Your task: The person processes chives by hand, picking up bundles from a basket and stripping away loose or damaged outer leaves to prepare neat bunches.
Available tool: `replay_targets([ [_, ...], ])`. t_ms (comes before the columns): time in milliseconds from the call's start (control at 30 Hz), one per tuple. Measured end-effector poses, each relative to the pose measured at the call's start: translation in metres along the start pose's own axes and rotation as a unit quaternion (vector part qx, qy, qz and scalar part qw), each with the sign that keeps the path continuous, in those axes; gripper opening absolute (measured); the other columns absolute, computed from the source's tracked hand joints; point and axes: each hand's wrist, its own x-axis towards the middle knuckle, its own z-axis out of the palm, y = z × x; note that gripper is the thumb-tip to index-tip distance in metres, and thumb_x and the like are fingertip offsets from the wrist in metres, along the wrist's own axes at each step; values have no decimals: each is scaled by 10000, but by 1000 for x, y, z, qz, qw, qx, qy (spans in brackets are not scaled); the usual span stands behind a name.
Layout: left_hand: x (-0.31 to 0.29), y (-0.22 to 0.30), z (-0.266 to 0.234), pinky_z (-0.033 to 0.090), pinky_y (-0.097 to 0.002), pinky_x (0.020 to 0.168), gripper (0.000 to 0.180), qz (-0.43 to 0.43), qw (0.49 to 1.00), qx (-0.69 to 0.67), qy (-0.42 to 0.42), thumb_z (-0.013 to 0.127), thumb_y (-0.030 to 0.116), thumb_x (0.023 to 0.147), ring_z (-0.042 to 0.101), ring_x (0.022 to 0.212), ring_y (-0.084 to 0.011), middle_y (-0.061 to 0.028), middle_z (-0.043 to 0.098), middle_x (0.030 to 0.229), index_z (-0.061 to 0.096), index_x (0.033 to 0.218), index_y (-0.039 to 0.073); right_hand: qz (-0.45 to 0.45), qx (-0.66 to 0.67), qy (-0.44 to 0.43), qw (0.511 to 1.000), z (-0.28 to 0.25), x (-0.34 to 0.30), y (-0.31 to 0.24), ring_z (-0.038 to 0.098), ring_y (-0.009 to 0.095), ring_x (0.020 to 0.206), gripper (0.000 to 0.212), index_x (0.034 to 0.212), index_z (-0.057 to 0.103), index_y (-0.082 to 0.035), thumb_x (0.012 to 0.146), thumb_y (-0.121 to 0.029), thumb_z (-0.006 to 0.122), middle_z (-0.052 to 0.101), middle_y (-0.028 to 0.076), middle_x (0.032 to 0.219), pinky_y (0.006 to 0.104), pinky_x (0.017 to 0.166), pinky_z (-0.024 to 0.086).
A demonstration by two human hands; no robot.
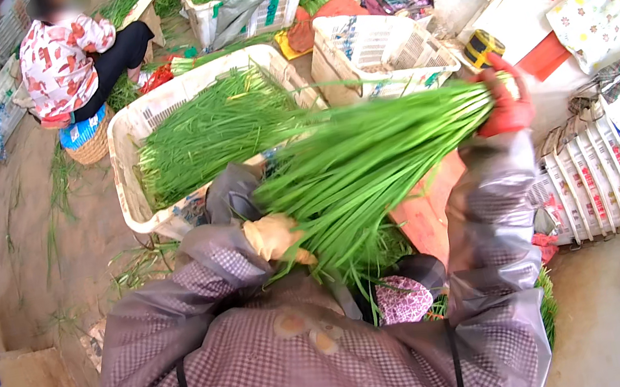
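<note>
1. Up front, the right hand (pixel 506 105), in a red glove, is clenched around one end of a big bunch of green chives (pixel 370 158).
2. The left hand (pixel 275 237), in a tan glove, cups the leafy end from below.
3. Farther left, a white crate (pixel 123 156) holds more chives.
4. Another person (pixel 66 58) sits far left.

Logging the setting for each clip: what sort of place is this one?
Probably a farm produce sorting and bundling spot on a bare floor. A white plastic crate holds cut green chives, more crates stand around, and the right hand grips a big bundle of chives.
</note>
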Motion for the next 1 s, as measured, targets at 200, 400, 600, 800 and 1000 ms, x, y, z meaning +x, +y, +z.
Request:
replay_targets([
  [200,-13,11,-38,499,-383,858,654,-14,978,-209,18,651,442,837,624,1018,-331,-205,646,1096,513,1260,-38,56,83,42,994,10,9,-16,614,240,703,331,1142,593,-24,814,-7,631,618,140,744,371,685,527],
  [400,-34,6,-82,524,-302,739,430,-98,954,-283,8,621,362,892,669,887,-185,-129,700,918,653,1036,-41,-82,60,8,995,19,17,-30,614,161,693,238,1084,606,-2,848,-28,592,632,69,809,284,625,508],
  [600,-18,20,-116,536,-261,542,448,72,784,-607,107,503,400,962,665,582,-160,-79,691,694,702,804,31,-157,-52,-85,983,34,42,-58,602,198,729,240,1006,614,-39,779,-112,593,619,73,822,320,646,499],
  [800,58,15,-105,555,-378,792,524,156,541,-826,24,372,395,1005,677,921,-299,-207,668,1038,579,1161,-59,-252,-386,-321,827,35,-5,10,591,235,765,251,928,621,-77,709,-196,594,606,76,835,355,668,490],
  [1000,146,13,-25,477,-568,918,629,-60,344,-936,-38,491,570,898,575,1108,-343,-162,561,1241,485,1280,70,-399,-418,-434,692,-6,-140,169,580,272,801,271,850,629,-114,639,-280,595,594,80,848,390,689,482],
])
